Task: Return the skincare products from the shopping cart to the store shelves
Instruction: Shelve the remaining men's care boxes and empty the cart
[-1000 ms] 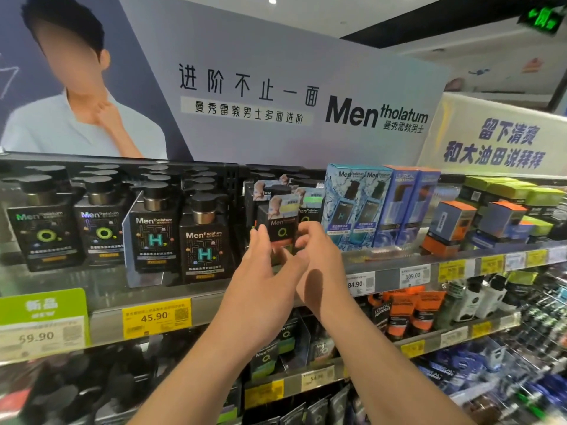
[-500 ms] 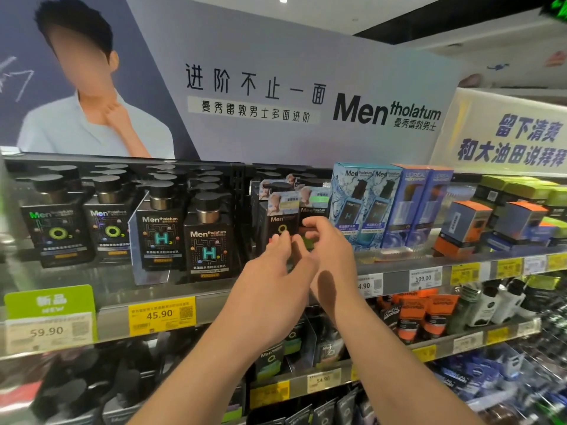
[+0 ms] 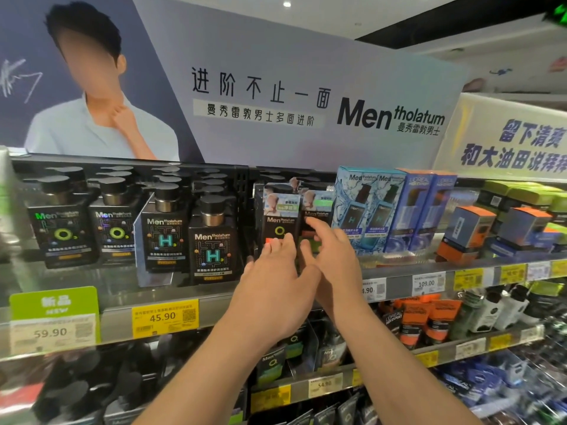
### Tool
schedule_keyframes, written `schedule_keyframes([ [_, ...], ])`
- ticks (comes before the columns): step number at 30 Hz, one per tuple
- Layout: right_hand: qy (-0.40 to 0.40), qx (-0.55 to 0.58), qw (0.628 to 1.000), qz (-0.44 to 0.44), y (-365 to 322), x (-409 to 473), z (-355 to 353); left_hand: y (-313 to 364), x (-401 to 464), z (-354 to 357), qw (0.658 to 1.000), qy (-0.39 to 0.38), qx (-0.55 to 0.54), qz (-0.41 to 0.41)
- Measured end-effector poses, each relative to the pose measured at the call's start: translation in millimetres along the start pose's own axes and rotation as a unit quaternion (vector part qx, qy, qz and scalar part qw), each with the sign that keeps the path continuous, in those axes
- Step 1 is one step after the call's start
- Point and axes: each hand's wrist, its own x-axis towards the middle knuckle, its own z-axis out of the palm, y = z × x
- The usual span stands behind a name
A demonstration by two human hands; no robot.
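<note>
Black boxed bottle (image 3: pixel 279 223) at both hands' fingertips, pump bottles (image 3: pixel 211 240) left — blue boxes (image 3: pixel 362 210) right

Black bottles (image 3: pixel 211 240) (teal H, maze pattern); light-blue boxes (image 3: pixel 365 210); yellow price tag (image 3: pixel 165 317).

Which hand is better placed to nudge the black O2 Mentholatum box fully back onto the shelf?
Left: the left hand lies with straight fingers on the black O2 box; the right hand reaches toward the neighbouring box.
</note>
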Motion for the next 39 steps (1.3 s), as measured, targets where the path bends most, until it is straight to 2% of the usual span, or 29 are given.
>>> schedule_keyframes([
  [5,0.03,0.045,0.998,-0.018,1.9,-4.2,2.8,-1.2,1.5,2.9,1.0,0.017,0.003,0.003],
  [11,0.032,0.007,0.999,-0.003,-4.9,3.3,-2.1,5.5,-3.1,0.2,0.999,0.038,-0.003,0.014],
  [17,0.022,-0.015,0.999,0.024,-6.9,11.0,-3.2,-5.6,6.1,6.9,0.999,0.008,0.0,-0.032],
  [22,0.011,0.007,0.999,0.032,-7.1,13.7,-1.8,-5.8,9.8,6.5,0.999,0.014,0.009,-0.037],
  [30,0.073,0.02,0.997,0.006,3.6,7.2,-1.1,-5.9,9.5,6.8,0.998,0.044,0.03,-0.017],
  [39,0.092,0.04,0.995,-0.004,8.7,6.2,0.2,-3.2,15.5,12.9,0.997,0.032,0.072,-0.02],
])
